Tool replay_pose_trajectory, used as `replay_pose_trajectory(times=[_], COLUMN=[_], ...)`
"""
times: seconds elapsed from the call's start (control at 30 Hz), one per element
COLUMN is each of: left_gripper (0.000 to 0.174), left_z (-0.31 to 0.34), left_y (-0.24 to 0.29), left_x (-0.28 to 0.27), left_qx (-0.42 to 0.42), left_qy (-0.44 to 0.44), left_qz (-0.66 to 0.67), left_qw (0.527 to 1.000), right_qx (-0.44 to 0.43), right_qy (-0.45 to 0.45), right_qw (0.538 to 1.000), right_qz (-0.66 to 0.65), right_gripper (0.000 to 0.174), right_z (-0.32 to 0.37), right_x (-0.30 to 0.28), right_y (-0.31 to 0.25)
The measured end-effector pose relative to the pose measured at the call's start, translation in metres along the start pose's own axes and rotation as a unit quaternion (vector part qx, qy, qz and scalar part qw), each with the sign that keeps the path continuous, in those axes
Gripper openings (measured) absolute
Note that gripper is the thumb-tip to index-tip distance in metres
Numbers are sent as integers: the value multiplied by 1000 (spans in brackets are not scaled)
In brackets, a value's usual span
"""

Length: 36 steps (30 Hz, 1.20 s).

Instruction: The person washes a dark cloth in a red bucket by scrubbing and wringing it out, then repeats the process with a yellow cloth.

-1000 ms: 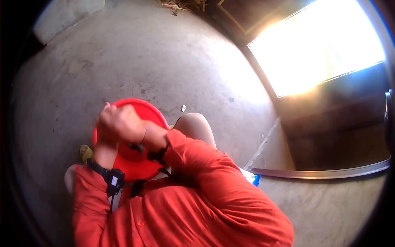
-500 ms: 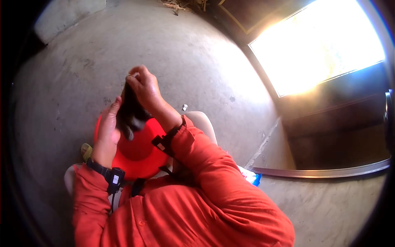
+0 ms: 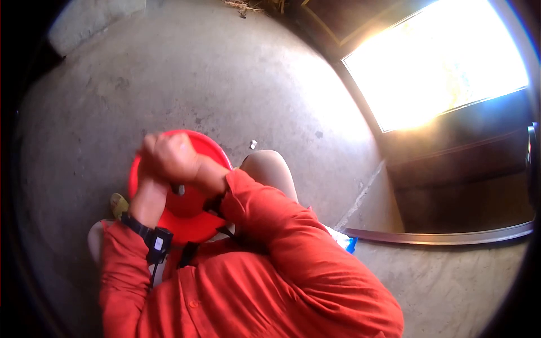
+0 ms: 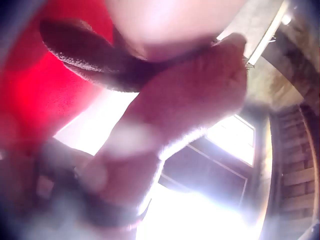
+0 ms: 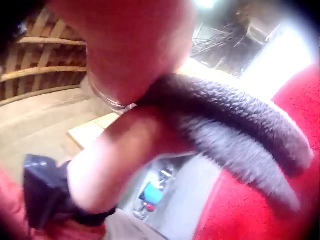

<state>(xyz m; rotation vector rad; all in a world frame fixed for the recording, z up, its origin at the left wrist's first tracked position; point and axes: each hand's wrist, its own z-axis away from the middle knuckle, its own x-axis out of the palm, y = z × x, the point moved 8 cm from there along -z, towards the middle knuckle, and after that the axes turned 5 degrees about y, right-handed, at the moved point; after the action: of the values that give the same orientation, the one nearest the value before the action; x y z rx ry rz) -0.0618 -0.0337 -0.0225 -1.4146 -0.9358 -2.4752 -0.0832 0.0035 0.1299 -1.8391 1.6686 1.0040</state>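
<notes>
A dark grey, fuzzy glove (image 5: 240, 135) is bunched between both hands, its finger-like ends hanging out below them. My right hand (image 3: 179, 156) grips it from above, its knuckles upward in the head view. Close against it, my left hand (image 3: 151, 166) grips the glove too, its fingers partly hidden behind the right hand. In the head view only a small grey tip of the glove shows under the hands. Both hands are over a red basin (image 3: 197, 228). The left wrist view shows a dark end of the glove (image 4: 95, 62) against the red plastic.
The basin stands on a concrete floor (image 3: 253, 96) between the person's knees (image 3: 270, 169). A yellowish sandal (image 3: 118, 205) is at its left. A small white scrap (image 3: 253, 145) lies beyond the right knee. Right of the body are a blue-and-white packet (image 3: 344, 241) and a metal rail (image 3: 439, 239).
Half a second ago the glove hung stretched out beyond the basin, the right hand holding its upper end. Now both hands are lower, back together over the basin, with the glove bunched between them.
</notes>
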Motion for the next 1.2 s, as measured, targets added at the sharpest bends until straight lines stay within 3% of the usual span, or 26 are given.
replay_pose_trajectory(times=[0.07, 0.1, 0.2, 0.23, 0.27, 0.33, 0.37, 0.4, 0.47, 0.57, 0.6, 0.7, 0.77, 0.87, 0.97, 1.0, 1.03, 1.13, 1.17, 1.2], left_gripper=[26, 26, 26, 27, 28, 31, 30, 30, 30, 34, 35, 40, 36, 31, 29, 27, 27, 26, 26, 26], left_z=[-1, -1, -5, -6, -5, -4, 1, 6, 7, 20, 28, 32, 29, 20, 20, 18, 20, 23, 33, 32], left_y=[1, 3, 2, 1, -1, -7, -8, -9, -7, 6, 9, 15, 20, 29, 36, 40, 42, 46, 88, 94], left_x=[10, 16, 8, 0, -11, -37, -14, 8, 40, 58, 63, 77, 71, 54, 40, 22, 7, -25, 39, 35], left_qx=[2, 3, 43, 48, 32, -8, -21, -33, -35, -49, -55, -33, -7, 10, -13, 8, 20, 51, 76, 96], left_qy=[44, 66, -20, -50, -22, 36, 39, 42, 46, 48, 47, -40, 23, 55, 41, 74, 87, 121, 132, 144], left_qz=[-32, -48, 51, 62, 25, -49, -68, -87, -89, -86, -74, -221, -205, -130, -35, -21, -10, 20, -2, 5], left_qw=[999, 997, 998, 996, 999, 998, 997, 995, 994, 994, 995, 974, 978, 990, 998, 997, 996, 991, 988, 985], right_qx=[180, 143, 30, -2, -60, 14, 117, 266, 364, 406, 412, 433, 452, 480, 421, 397, 359, 322, 277, 318], right_qy=[-81, -84, -26, -112, 14, -91, -138, -111, -113, -108, -81, -6, 27, -20, -144, -187, -232, -347, -316, -318], right_qw=[979, 984, 998, 992, 998, 990, 968, 939, 913, 879, 866, 818, 797, 710, 653, 629, 662, 627, 709, 693], right_qz=[-55, -58, -56, -60, -17, -108, -174, -187, -147, -224, -273, -378, -399, -515, -613, -642, -615, -619, -567, -563], right_gripper=[15, 15, 11, 20, 21, 19, 17, 23, 27, 31, 30, 33, 36, 41, 47, 48, 50, 44, 36, 34], right_z=[-3, -3, -6, 8, 4, 6, 1, 7, 11, 16, 16, 19, 20, 31, 46, 53, 61, 97, 49, 56], right_x=[28, 23, -3, 19, -17, 10, 21, 37, 42, 38, 35, 25, 21, 43, 55, 57, 57, 92, 49, 56], right_y=[52, 54, 11, -11, -32, -10, 16, 51, 90, 98, 97, 96, 97, 97, 66, 51, 40, 25, 55, 64])
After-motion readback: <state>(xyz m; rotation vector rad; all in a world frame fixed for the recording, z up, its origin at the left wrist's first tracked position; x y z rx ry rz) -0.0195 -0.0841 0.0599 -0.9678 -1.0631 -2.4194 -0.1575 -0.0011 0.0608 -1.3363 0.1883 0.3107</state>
